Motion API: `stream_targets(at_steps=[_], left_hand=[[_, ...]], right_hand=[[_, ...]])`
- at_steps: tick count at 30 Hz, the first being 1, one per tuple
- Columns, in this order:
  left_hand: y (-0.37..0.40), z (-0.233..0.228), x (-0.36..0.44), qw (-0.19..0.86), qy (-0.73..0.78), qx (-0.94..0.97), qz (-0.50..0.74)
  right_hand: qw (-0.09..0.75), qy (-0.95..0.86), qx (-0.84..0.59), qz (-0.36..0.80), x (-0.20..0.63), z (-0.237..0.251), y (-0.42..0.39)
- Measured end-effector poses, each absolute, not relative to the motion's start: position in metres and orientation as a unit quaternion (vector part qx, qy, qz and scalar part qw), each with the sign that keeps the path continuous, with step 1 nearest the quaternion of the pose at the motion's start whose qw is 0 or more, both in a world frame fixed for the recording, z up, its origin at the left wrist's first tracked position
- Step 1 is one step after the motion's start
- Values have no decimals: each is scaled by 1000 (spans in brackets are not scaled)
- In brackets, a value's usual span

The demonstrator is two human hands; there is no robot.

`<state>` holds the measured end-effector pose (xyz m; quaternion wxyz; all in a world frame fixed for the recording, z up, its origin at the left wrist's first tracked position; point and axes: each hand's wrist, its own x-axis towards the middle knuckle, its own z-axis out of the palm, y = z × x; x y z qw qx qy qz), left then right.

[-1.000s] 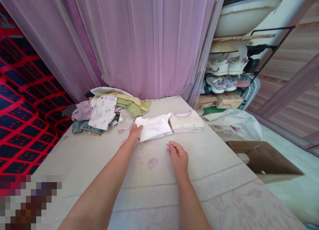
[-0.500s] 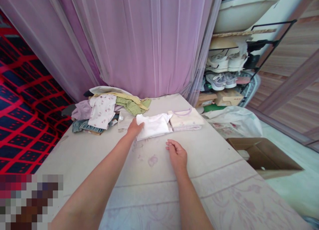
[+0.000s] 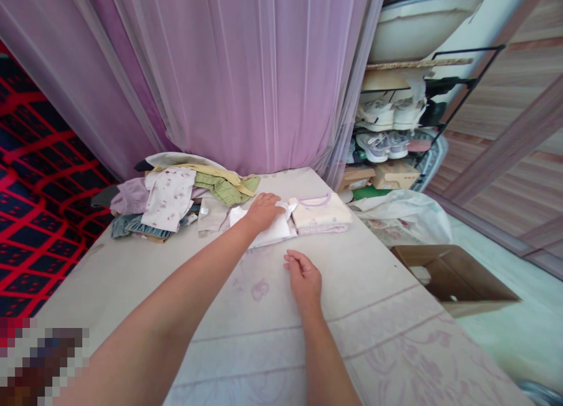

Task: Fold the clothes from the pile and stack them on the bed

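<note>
My left hand [image 3: 264, 210] lies over a folded white shirt [image 3: 269, 237], fingers stretched toward its right side and covering part of it. My right hand [image 3: 304, 277] rests on the patterned bed cover [image 3: 259, 335] just in front of the shirt, fingers loosely curled with the fingertips apart and nothing seen in them. Right of the white shirt is a folded cream garment [image 3: 323, 213] with a lilac neckline. A folded beige cloth [image 3: 211, 215] with a small label pokes out to the left, partly hidden.
At the left lies a heap of clothes: a patterned white top [image 3: 169, 198], a green garment [image 3: 224, 188] and blue denim [image 3: 136, 227]. A lilac curtain [image 3: 229, 71] hangs behind. To the right are a shoe rack [image 3: 417, 127], a plastic bag [image 3: 409, 209] and an open cardboard box [image 3: 453, 274].
My left hand has moved right, from the white shirt's left edge onto its upper middle. My right hand stays about where it was. The whole view has shifted slightly.
</note>
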<state>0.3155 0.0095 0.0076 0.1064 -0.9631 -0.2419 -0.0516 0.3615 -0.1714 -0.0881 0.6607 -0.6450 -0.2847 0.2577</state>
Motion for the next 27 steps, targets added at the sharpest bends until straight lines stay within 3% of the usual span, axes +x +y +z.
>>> stream_targets(at_steps=[9,17,23,27], left_hand=[[25,15,319,141,-150,-978,-23],[32,34,312,-76,-160,-984,-11],[37,29,311,-38,11,-996,-76],[34,32,310,-35,-39,-998,-27]], right_hand=[[663,-285,-641,260,362,-87,-171],[647,-301,-653,254,360,-89,-170],[646,-306,-654,249,360,-89,-170],[640,-313,-658,243,360,-89,-170]])
